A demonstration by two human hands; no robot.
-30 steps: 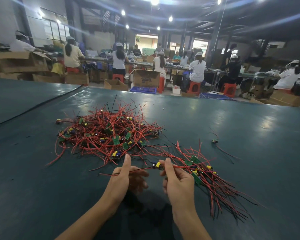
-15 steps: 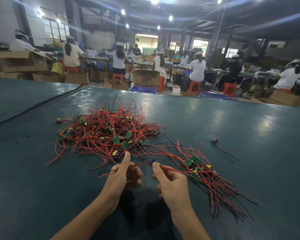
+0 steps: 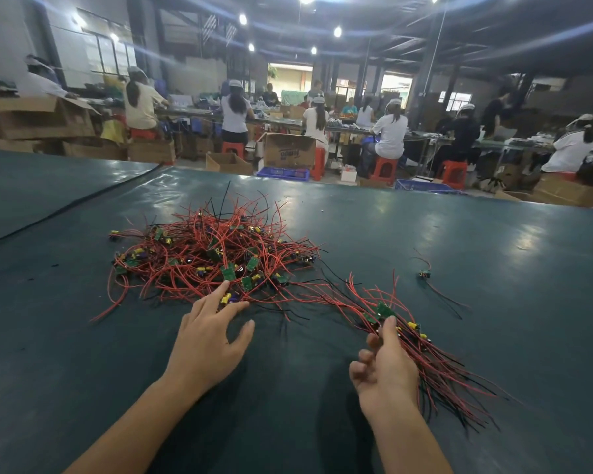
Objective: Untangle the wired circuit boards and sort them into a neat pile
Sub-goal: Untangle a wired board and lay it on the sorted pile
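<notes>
My left grip [image 3: 208, 340] has let go, now spread open on the tangle [image 3: 199, 248]; right grip [image 3: 386, 367] loose, empty, against the pile [image 3: 442, 367]; 1 stray board [image 3: 424, 273] beyond it.

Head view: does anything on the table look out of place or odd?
One wired circuit board lies alone on the right, apart from both the tangled heap and the neat pile; nothing else stands out.
</notes>
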